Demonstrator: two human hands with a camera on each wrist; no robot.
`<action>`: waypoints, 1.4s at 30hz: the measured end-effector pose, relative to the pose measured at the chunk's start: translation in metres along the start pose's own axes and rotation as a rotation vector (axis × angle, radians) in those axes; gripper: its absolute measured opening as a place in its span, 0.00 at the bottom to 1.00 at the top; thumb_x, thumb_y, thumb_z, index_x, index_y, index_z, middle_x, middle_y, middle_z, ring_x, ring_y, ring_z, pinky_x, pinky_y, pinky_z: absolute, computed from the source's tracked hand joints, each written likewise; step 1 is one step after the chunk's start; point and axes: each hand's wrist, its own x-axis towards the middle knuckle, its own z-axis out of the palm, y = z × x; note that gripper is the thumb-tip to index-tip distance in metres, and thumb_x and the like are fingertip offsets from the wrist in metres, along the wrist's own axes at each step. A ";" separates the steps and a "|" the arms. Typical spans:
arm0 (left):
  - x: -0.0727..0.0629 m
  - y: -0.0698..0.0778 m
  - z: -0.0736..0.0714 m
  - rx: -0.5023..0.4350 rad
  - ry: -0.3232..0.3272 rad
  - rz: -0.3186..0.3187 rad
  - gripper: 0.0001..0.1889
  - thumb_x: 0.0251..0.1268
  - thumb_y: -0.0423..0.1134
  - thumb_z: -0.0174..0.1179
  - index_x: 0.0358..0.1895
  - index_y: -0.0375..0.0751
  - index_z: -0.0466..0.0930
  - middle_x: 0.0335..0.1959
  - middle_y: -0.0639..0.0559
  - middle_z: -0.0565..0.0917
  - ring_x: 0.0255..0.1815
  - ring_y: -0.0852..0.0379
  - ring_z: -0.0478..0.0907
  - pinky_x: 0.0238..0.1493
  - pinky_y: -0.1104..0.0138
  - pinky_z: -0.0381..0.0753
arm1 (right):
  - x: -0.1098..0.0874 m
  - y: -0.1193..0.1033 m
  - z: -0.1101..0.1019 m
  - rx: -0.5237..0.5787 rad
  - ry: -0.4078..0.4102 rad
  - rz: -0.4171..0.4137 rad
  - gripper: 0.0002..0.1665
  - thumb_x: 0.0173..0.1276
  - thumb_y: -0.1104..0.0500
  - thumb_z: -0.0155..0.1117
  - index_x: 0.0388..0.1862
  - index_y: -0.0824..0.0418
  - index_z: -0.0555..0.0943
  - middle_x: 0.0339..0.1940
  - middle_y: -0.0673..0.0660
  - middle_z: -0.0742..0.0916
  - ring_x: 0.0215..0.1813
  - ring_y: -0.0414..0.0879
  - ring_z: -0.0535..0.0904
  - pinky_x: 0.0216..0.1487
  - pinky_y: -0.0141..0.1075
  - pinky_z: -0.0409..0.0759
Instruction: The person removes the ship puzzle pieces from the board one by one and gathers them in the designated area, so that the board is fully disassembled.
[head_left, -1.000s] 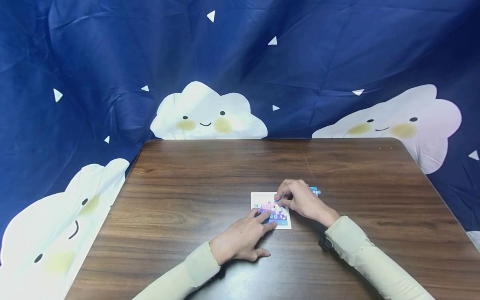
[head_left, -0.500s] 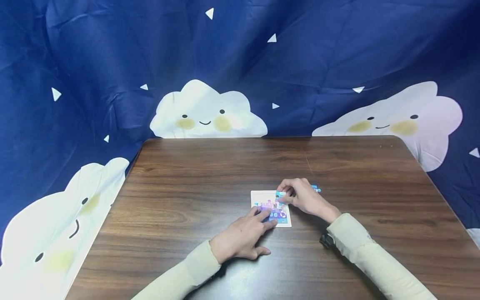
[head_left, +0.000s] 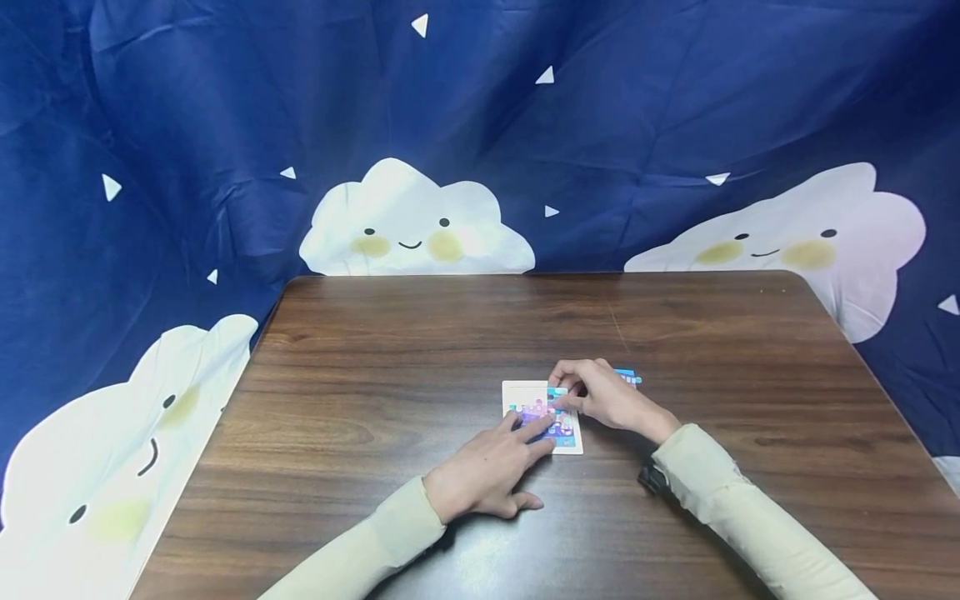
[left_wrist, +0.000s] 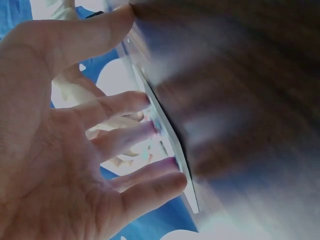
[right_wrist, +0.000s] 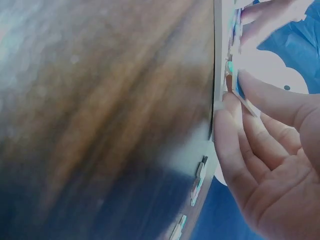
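A small white-rimmed jigsaw tray (head_left: 525,386) lies on the table, its lower part filled with pink, purple and blue pieces. My left hand (head_left: 483,473) rests on it from the lower left, fingers spread and fairly straight, fingertips on the pieces. My right hand (head_left: 611,402) pinches a blue jigsaw piece (head_left: 557,392) between thumb and fingers over the tray's upper right part. In the right wrist view that jigsaw piece (right_wrist: 241,95) stands tilted against the tray's surface under the thumb. The left wrist view shows fingertips (left_wrist: 142,101) at the tray's edge.
Loose jigsaw pieces (head_left: 628,377) lie on the table just beyond my right hand, partly hidden by it. In the right wrist view, loose pieces (right_wrist: 198,184) lie apart from the tray. A blue cloud-print curtain (head_left: 480,100) hangs behind the wooden table (head_left: 375,333).
The piece in my right hand has turned flatter over the tray, then shifted slightly left with the hand. One left finger has slid a little right, toward the piece.
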 end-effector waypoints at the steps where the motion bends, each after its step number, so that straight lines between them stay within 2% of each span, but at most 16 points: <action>1: 0.001 0.000 0.000 0.009 -0.002 0.003 0.39 0.61 0.67 0.69 0.70 0.50 0.73 0.83 0.48 0.65 0.73 0.38 0.72 0.66 0.57 0.83 | 0.000 0.000 0.000 0.001 -0.001 -0.002 0.09 0.67 0.63 0.75 0.44 0.57 0.85 0.34 0.48 0.89 0.39 0.39 0.82 0.45 0.36 0.82; 9: 0.004 0.001 -0.001 0.045 -0.023 0.007 0.37 0.61 0.68 0.68 0.68 0.51 0.73 0.84 0.49 0.63 0.73 0.38 0.73 0.68 0.57 0.81 | -0.002 0.000 0.002 -0.007 0.029 0.007 0.10 0.65 0.64 0.75 0.44 0.57 0.85 0.33 0.48 0.89 0.38 0.39 0.83 0.44 0.34 0.81; 17: 0.006 0.001 -0.004 0.051 -0.042 0.012 0.34 0.60 0.66 0.69 0.63 0.52 0.74 0.83 0.48 0.64 0.67 0.42 0.75 0.57 0.59 0.87 | -0.005 -0.002 0.000 -0.033 0.053 0.027 0.10 0.65 0.61 0.77 0.42 0.52 0.85 0.33 0.44 0.90 0.38 0.37 0.84 0.44 0.35 0.81; 22: 0.007 -0.001 -0.007 0.062 -0.048 0.032 0.34 0.60 0.66 0.70 0.62 0.51 0.74 0.83 0.46 0.65 0.69 0.42 0.75 0.67 0.58 0.82 | -0.005 0.000 -0.002 -0.028 0.055 0.004 0.10 0.65 0.61 0.77 0.42 0.52 0.86 0.33 0.45 0.91 0.37 0.36 0.85 0.44 0.34 0.82; 24: 0.008 -0.002 -0.007 0.063 -0.045 0.034 0.33 0.60 0.66 0.70 0.61 0.51 0.74 0.83 0.46 0.65 0.68 0.42 0.76 0.67 0.58 0.81 | -0.004 0.000 -0.003 -0.026 0.058 -0.006 0.10 0.65 0.61 0.77 0.42 0.52 0.86 0.33 0.45 0.92 0.36 0.35 0.85 0.43 0.33 0.82; 27: 0.009 -0.002 -0.008 0.059 -0.038 0.033 0.32 0.59 0.66 0.70 0.60 0.52 0.74 0.82 0.46 0.66 0.64 0.44 0.77 0.62 0.60 0.83 | -0.004 0.000 -0.006 0.028 0.054 -0.003 0.10 0.64 0.62 0.77 0.42 0.52 0.86 0.33 0.46 0.92 0.33 0.38 0.86 0.38 0.32 0.84; 31: 0.010 -0.002 -0.008 0.055 -0.038 0.028 0.32 0.59 0.66 0.70 0.58 0.52 0.74 0.82 0.46 0.67 0.63 0.44 0.77 0.61 0.61 0.84 | -0.005 -0.001 -0.009 0.141 0.035 0.019 0.10 0.65 0.64 0.76 0.43 0.55 0.86 0.34 0.52 0.91 0.28 0.45 0.87 0.31 0.34 0.87; 35: 0.010 -0.002 -0.007 0.054 -0.041 0.024 0.31 0.59 0.66 0.71 0.58 0.52 0.74 0.82 0.47 0.67 0.63 0.44 0.77 0.61 0.61 0.83 | -0.006 0.002 -0.010 0.215 0.030 0.037 0.10 0.67 0.65 0.74 0.46 0.58 0.86 0.36 0.57 0.90 0.31 0.50 0.87 0.31 0.36 0.89; 42: 0.008 0.000 -0.005 0.041 -0.038 0.018 0.32 0.58 0.65 0.72 0.59 0.54 0.75 0.82 0.48 0.66 0.61 0.48 0.75 0.56 0.64 0.83 | -0.013 0.014 -0.017 0.197 0.096 0.070 0.09 0.71 0.64 0.70 0.49 0.57 0.86 0.36 0.58 0.91 0.35 0.53 0.87 0.30 0.40 0.88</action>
